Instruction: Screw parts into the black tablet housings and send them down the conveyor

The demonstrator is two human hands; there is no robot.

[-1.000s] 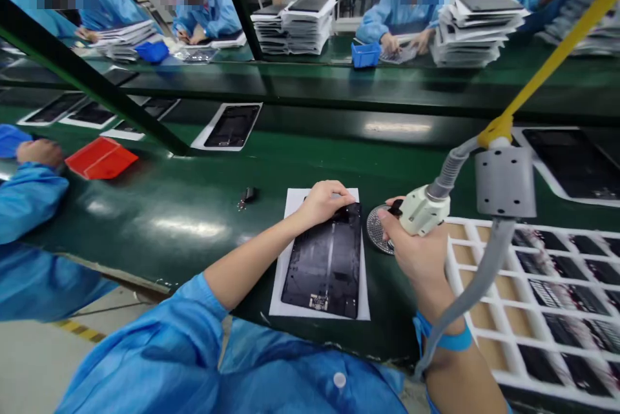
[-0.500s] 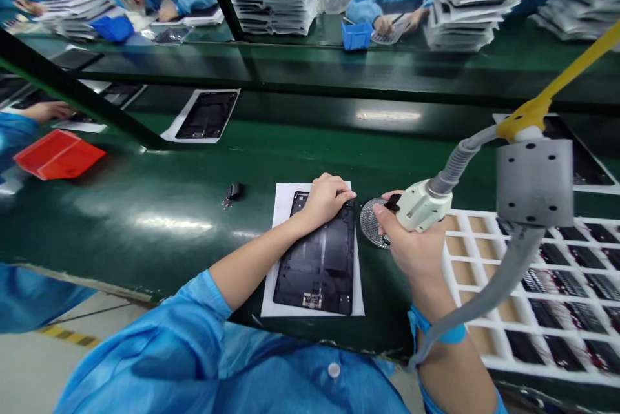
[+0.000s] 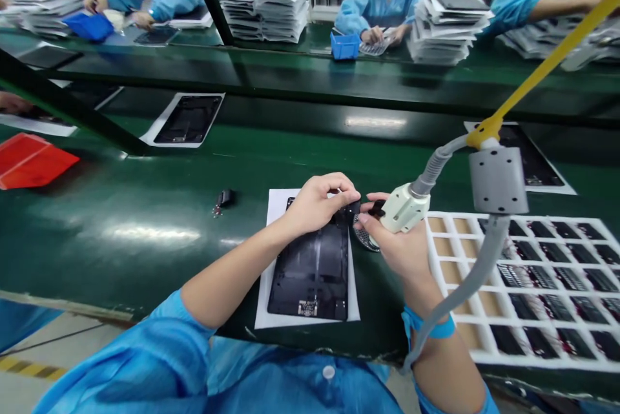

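A black tablet shell (image 3: 312, 267) lies on a white sheet (image 3: 264, 298) on the green belt in front of me. My left hand (image 3: 317, 203) rests curled on the shell's top right corner, its fingertips pinched on a small dark part. My right hand (image 3: 394, 243) grips a cream-coloured powered screwdriver (image 3: 402, 208) whose dark tip points left towards that corner. A grey hose (image 3: 465, 281) runs from the tool past my wrist. A round perforated metal dish (image 3: 364, 239) lies partly hidden under my right hand.
A white gridded tray (image 3: 484, 320) with several small black parts sits at my right. A grey block (image 3: 498, 180) hangs on a yellow strap. A small black part (image 3: 225, 197) lies loose on the belt. Other shells, a red bin (image 3: 29, 159) and co-workers are beyond.
My right hand has brought the screwdriver left, from over the metal dish to the shell's top right corner. My left hand's fingers have lifted and pinched there.
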